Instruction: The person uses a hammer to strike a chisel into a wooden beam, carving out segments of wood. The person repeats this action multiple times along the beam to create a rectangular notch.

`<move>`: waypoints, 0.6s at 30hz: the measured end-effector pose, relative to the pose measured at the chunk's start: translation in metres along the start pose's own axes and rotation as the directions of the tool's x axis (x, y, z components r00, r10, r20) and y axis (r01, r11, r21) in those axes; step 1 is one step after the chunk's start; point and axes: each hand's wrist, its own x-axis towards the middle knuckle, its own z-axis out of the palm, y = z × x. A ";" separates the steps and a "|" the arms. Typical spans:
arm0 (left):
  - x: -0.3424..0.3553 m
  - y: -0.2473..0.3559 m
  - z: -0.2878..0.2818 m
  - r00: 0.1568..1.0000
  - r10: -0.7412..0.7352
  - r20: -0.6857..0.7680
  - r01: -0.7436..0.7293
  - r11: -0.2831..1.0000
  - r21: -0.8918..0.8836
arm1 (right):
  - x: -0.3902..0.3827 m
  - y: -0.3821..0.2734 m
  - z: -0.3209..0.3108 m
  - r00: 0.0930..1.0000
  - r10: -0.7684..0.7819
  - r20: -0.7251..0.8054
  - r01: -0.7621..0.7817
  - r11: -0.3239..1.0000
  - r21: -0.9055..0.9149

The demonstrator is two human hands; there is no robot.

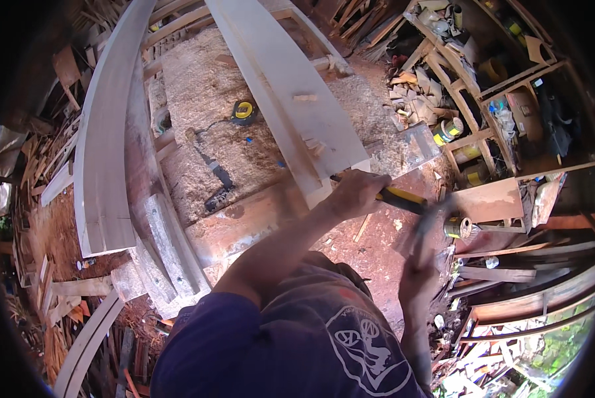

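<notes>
My left hand (358, 191) is closed around a chisel near its blade. The chisel's yellow-and-black handle (403, 199) sticks out to the right. Its blade side lies against the near end of a long, pale wooden board (297, 93) with a rebated left edge. Small wood chips (314, 146) rest on the board. To the right, my right hand (419, 282) is smeared by motion. From it a dark, blurred tool (423, 232) rises toward the chisel's handle end; its kind is unclear.
Left of the board, a yellow-and-black tape measure (243, 111) and a dark-handled tool (221, 176) lie on wood shavings (204, 79). A second long curved board (105, 146) stands farther left. Cans (448, 131) and wooden shelving (490, 136) are at right.
</notes>
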 end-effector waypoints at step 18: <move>0.011 0.014 -0.019 0.955 -0.199 0.221 0.238 0.957 -0.167 | 0.022 0.016 -0.075 0.977 0.212 0.002 -0.210 0.964 0.164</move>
